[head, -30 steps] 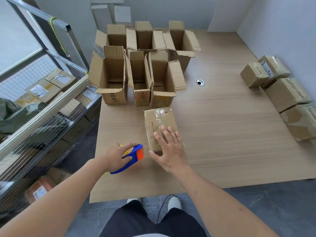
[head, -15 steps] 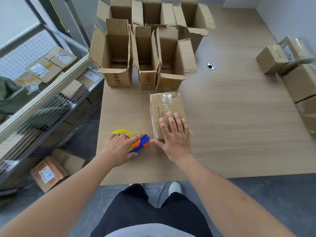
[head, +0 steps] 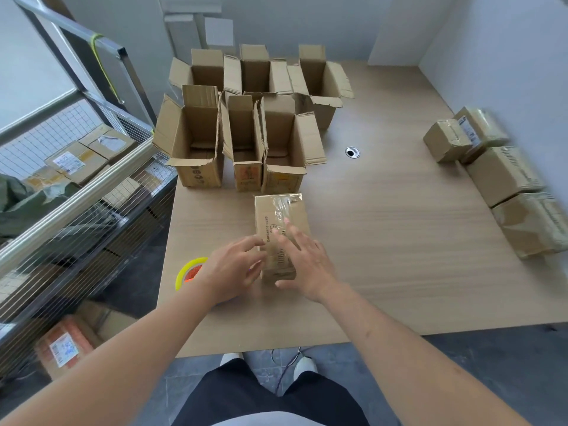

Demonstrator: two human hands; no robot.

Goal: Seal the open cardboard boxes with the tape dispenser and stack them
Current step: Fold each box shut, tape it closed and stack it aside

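Box (head: 278, 221), taped shut, lay on the desk (head: 399, 241) under both open hands, left (head: 232, 269) and right (head: 307, 262), which should have grabbed both sides before lifting it to the stack.

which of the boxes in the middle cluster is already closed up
The taped box nearest the person, under both hands: its flaps are shut under clear tape. The six open boxes behind it stand with flaps up.

No text can be read clearly. The sealed box (head: 278, 222) on the table carries a line of small dark print and a symbol, too blurred to read. White labels on the boxes behind the wire mesh (head: 68, 162) are also illegible.
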